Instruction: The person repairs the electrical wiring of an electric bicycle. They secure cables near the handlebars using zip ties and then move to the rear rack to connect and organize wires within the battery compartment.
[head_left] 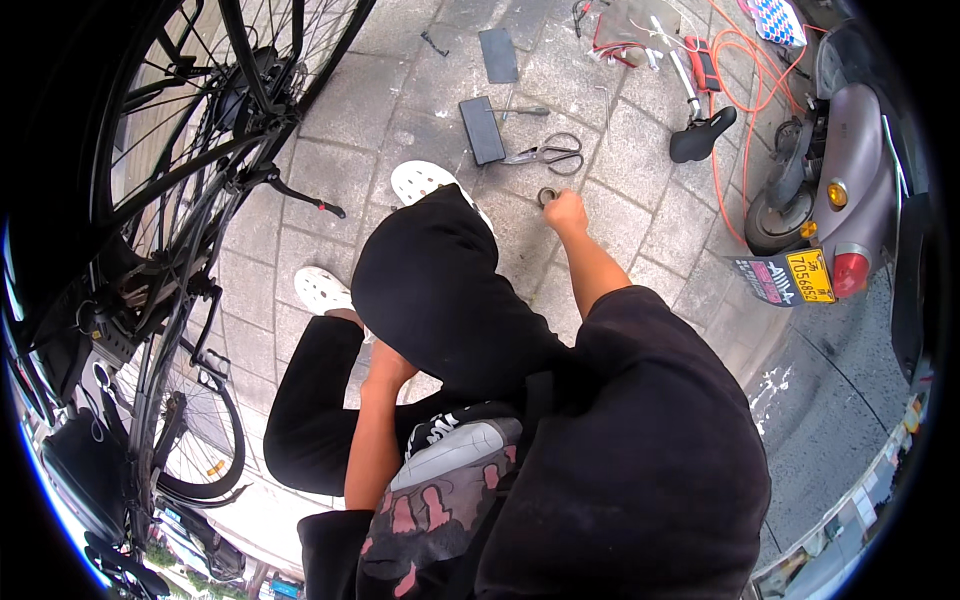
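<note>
My right hand point(567, 212) is closed on a small dark ring point(547, 196) that looks like a roll of tape, held low over the paving. Just beyond it lies a pair of scissors point(560, 154) with large dark handle loops. Their blades point left toward a black rectangular box point(482, 131). A screwdriver point(527, 111) rests beside that box. My left hand point(388, 366) reaches behind my bent knee; the leg hides its fingers and anything in them.
A black bicycle point(250, 120) fills the left side, its pedal crank point(300, 195) jutting toward my feet. Farther out lie a dark flat plate point(498, 55), a bicycle saddle point(703, 135) on its post, a red tool point(703, 65) and an orange cable point(735, 45). A scooter point(850, 190) stands right.
</note>
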